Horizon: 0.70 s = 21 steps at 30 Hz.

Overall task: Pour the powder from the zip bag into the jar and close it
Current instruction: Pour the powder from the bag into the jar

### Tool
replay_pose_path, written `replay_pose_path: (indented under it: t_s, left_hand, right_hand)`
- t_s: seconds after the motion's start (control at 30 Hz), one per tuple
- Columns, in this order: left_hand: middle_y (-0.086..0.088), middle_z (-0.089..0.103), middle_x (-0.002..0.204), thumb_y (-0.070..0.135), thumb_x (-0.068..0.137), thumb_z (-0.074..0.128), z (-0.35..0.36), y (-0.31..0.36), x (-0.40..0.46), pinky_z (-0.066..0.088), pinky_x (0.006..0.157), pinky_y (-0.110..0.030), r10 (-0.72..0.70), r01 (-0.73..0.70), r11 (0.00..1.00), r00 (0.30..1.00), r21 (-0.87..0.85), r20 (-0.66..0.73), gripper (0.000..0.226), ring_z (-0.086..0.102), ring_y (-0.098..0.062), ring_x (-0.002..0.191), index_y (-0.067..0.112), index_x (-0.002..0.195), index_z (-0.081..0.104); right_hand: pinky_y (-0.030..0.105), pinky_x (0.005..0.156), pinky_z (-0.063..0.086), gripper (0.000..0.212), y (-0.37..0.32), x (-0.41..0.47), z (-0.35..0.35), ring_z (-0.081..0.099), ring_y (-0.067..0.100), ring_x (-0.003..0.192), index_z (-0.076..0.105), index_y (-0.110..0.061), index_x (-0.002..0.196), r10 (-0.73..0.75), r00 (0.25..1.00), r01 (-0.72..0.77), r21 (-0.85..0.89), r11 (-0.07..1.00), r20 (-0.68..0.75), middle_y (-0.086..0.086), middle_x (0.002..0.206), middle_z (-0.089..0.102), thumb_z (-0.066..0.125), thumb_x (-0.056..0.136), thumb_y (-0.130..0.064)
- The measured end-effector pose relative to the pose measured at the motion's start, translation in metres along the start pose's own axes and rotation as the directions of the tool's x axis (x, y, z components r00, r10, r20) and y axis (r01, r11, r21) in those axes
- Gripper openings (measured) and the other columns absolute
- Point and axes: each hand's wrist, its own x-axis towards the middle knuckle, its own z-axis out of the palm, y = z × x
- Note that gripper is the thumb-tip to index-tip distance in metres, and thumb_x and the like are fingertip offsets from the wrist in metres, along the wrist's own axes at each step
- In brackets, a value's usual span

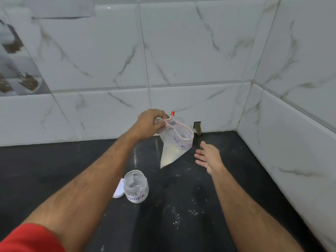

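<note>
My left hand (149, 125) pinches the top edge of a clear zip bag (175, 144) and holds it up in the air above the black counter. The bag's mouth hangs open, an orange slider sits at its top corner, and "MILK" is written on its side. Pale powder fills its lower corner. My right hand (209, 156) floats just right of the bag, fingers spread, touching nothing. A clear jar (136, 186) labelled "POWDER" stands open on the counter below and left of the bag. Its white lid (119, 189) lies against the jar's left side.
Specks of spilled powder (183, 213) dot the black counter (54, 170) in front of the jar. White marble-look tiled walls (200, 60) close the counter at the back and on the right, forming a corner. A small notch (197, 127) sits at the wall's base.
</note>
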Motion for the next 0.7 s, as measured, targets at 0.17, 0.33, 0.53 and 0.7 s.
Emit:
replay_pose_path:
  t_s: [0.17, 0.33, 0.53, 0.7]
  left_hand:
    - [0.004, 0.067, 0.099, 0.026, 0.078, 0.060, -0.042, -0.001, -0.008, 0.052, 0.084, -0.031, 0.011, -0.014, 0.993, 1.000, -0.120, -0.020, 0.004, 0.063, -0.014, 0.090, 0.028, 0.078, 0.063]
    - [-0.002, 0.068, 0.105, 0.019, 0.090, 0.062, -0.052, -0.030, -0.029, 0.049, 0.083, -0.022, -0.021, 0.003, 0.965, 0.997, -0.261, -0.068, 0.009, 0.063, -0.010, 0.092, 0.024, 0.083, 0.061]
    - [0.003, 0.063, 0.084, 0.019, 0.088, 0.057, -0.060, -0.076, -0.057, 0.045, 0.069, -0.017, -0.157, 0.086, 0.924, 0.974, -0.374, -0.162, 0.014, 0.056, -0.001, 0.070, 0.006, 0.092, 0.063]
    - [0.003, 0.065, 0.085, 0.006, 0.096, 0.058, -0.058, -0.105, -0.066, 0.046, 0.063, -0.018, -0.255, 0.155, 0.895, 0.947, -0.418, -0.194, 0.007, 0.056, -0.005, 0.069, 0.006, 0.093, 0.064]
  right_hand:
    - [0.052, 0.107, 0.044, 0.053, -0.003, 0.003, 0.034, 0.056, 0.032, 0.127, 0.042, -0.014, 0.147, 0.041, 0.982, -0.079, 0.203, 0.976, 0.186, 0.013, 0.138, 0.058, 0.044, 0.104, -0.045]
    - [0.039, 0.086, 0.049, 0.023, -0.014, -0.004, 0.063, 0.066, 0.026, 0.096, 0.071, -0.008, 0.098, -0.014, 0.979, -0.052, 0.318, 0.947, 0.201, 0.008, 0.105, 0.072, 0.069, 0.083, -0.025]
    - [0.041, 0.087, 0.056, 0.012, -0.038, -0.015, 0.082, 0.069, 0.024, 0.094, 0.073, -0.008, 0.098, -0.208, 0.977, 0.187, 0.277, 0.943, 0.048, 0.007, 0.100, 0.074, 0.065, 0.091, -0.013]
    - [0.032, 0.082, 0.057, 0.014, -0.059, -0.033, 0.103, 0.070, 0.020, 0.091, 0.079, -0.008, 0.095, -0.401, 0.907, 0.404, -0.001, 0.915, 0.132, 0.004, 0.095, 0.077, 0.068, 0.089, -0.015]
